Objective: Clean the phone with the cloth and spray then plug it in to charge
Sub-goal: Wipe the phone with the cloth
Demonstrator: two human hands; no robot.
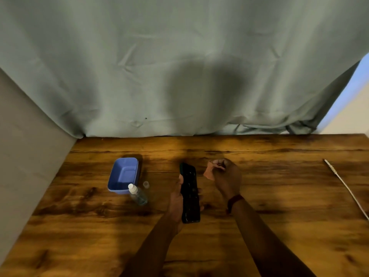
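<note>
My left hand [176,198] grips a black phone [190,193] by its left edge, holding it lengthwise above the wooden table [279,196]. Just right of the phone's top, my right hand [226,176] is closed on a small orange-pink cloth [209,171], a little apart from the phone. A clear spray bottle [137,194] with a white nozzle lies tilted on the table to the left, its small clear cap [146,184] beside it. A white charging cable [347,188] runs along the table's right side, its plug end toward the back.
A blue plastic tub [123,175] stands at the left, just behind the bottle. A grey-green curtain [179,76] hangs along the table's back edge. A grey wall [24,146] borders the left side.
</note>
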